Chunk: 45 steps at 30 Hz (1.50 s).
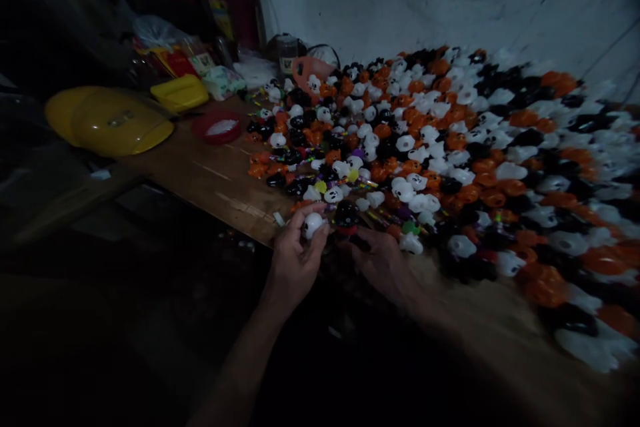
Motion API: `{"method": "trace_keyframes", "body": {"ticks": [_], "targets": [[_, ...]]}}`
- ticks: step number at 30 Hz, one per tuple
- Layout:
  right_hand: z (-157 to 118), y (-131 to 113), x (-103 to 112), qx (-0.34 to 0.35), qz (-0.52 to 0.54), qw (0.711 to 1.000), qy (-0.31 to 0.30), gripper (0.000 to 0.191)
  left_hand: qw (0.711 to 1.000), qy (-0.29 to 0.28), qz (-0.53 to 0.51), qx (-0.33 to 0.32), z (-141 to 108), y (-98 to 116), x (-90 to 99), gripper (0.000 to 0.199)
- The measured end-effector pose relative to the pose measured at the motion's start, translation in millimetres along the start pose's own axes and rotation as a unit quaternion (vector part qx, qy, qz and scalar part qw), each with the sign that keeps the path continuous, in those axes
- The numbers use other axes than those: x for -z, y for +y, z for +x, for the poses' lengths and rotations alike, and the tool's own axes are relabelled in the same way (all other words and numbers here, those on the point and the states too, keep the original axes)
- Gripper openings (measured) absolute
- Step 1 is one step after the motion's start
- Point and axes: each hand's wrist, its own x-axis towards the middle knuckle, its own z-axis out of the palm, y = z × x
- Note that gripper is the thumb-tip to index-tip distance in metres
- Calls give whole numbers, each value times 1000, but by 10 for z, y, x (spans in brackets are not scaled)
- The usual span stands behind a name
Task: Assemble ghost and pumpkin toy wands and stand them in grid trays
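My left hand (295, 253) is closed around a small white ghost-like plastic head (313, 225), held between thumb and fingers at the table's front edge. Just to the right, my right hand (377, 257) has its fingers curled inward, close to a small red piece (347, 230). What those fingers grip is too dark to make out. Right above the red piece is a shiny black plastic head (346, 213). A large heap of white, orange and black plastic heads (430, 167) spreads beyond and to the right of both hands.
On the wooden table (210, 180) stand a red dish (217, 130) with white contents, a yellow scoop-shaped cover (110, 121) and a yellow box (179, 93). Behind are a jar (287, 53), plastic bags and a red fire extinguisher (233, 7) by the wall.
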Motion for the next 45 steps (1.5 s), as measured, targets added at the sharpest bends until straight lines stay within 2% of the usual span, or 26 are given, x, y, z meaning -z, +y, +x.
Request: {"method": "trace_keyframes", "body": {"ticks": [4,12,18,26,29,32,37,45], "targets": [[99,53,-43,24,33,999,10,20,1000,4,25,11,-27,18,-8,22],[118,142,-52,8,118,993,4,17,1000,4,-10,12,-19,-15,-17,26],[146,215,-69,16,105,994,22,19,999,0,-28,20,-10,-7,-24,29],[180,251,-48,35,68,997,2,21,999,-4,-2,36,-3,12,-16,26],[184,214,-29,36,97,995,-2,22,999,4,-2,35,1,14,-20,27],[182,174,1,25,141,989,-26,22,999,9,-3,34,0,3,-20,26],[157,158,47,-18,156,986,-48,20,999,-4,6,46,-6,-33,-1,24],[157,210,50,-24,140,989,-41,22,999,-3,14,51,-5,-19,1,25]]}}
